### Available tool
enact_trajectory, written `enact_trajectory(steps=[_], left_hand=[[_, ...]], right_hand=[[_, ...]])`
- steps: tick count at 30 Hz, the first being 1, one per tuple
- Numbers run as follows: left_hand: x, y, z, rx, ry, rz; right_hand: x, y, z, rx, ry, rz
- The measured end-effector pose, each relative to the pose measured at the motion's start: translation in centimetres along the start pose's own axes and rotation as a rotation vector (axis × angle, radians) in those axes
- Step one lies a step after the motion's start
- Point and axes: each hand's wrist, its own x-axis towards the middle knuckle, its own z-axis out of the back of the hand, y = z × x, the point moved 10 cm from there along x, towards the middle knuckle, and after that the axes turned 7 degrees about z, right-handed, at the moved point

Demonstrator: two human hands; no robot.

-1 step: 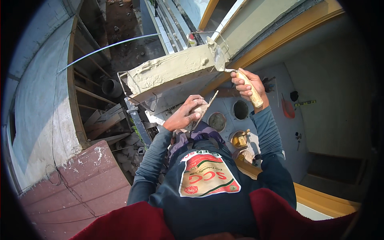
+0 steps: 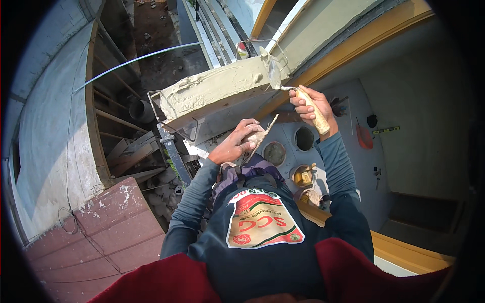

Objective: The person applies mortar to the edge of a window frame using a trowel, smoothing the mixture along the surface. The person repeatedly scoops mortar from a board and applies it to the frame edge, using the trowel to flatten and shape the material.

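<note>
My right hand [image 2: 316,105] is wrapped round the pale handle of a trowel [image 2: 274,74]. Its metal blade touches the right end of a ledge coated with wet, cream-coloured mortar [image 2: 217,83]. Closer to my body, my left hand [image 2: 235,145] grips a thin, mortar-smeared board [image 2: 269,129], seen nearly edge-on; its grip is hidden behind my fingers. The mortar is smoother toward the right and rough at the left end. Bent wire clamps [image 2: 160,108] straddle the ledge at both ends.
Far below, a dark bucket [image 2: 304,138], a bucket of grey mix [image 2: 274,153] and a container with tools [image 2: 303,175] stand on the floor. A spirit level [image 2: 386,130] lies farther right. A dark metal bar [image 2: 174,154] rises left of me; yellow wooden framing [image 2: 348,50] runs along the right.
The trowel and my right hand have shifted very slightly left. My left hand and the board have moved a touch to the right.
</note>
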Motion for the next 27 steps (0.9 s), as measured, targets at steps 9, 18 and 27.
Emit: enact_trajectory(steps=[9,18,27], left_hand=[[6.3,-1.2,-2.5,0.045,-0.03,-0.013],[15.1,-3.2,1.1,0.214,-0.212,-0.004],[10.9,-3.3,3.8,-0.121,-0.295,0.03]], right_hand=[[-3.2,1.6,-1.4,0.062,0.102,-0.025],[-5.3,5.9,-6.2,0.007,0.207,0.085],[-6.7,7.9,-5.8,-0.307,0.123,0.239]])
